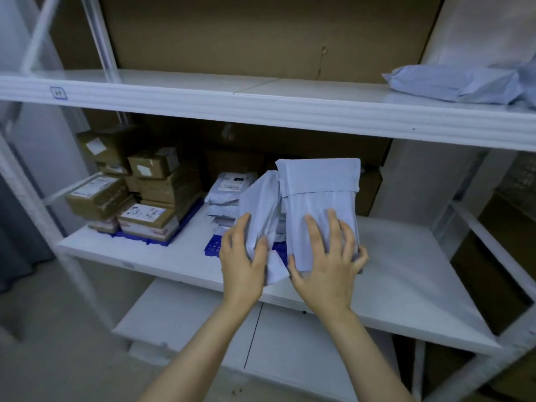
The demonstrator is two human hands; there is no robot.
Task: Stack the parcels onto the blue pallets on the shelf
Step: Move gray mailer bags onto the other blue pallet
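Observation:
My right hand (327, 256) grips a pale grey plastic mailer parcel (319, 192) by its lower end, holding it upright above the middle shelf (406, 280). My left hand (243, 259) holds a second, crumpled grey mailer (258, 204) beside it. Both parcels hang over a blue pallet (213, 247), mostly hidden behind my hands. On that pallet lies a stack of white mailers (229, 192), the top one labelled. To the left, another blue pallet (162, 240) carries stacked brown cardboard boxes (150, 187).
The top shelf (261, 100) holds a grey mailer (452, 82) at the far right. White shelf uprights (37, 198) frame the left and right sides. The right half of the middle shelf is bare white board. A lower shelf (188, 323) sits beneath.

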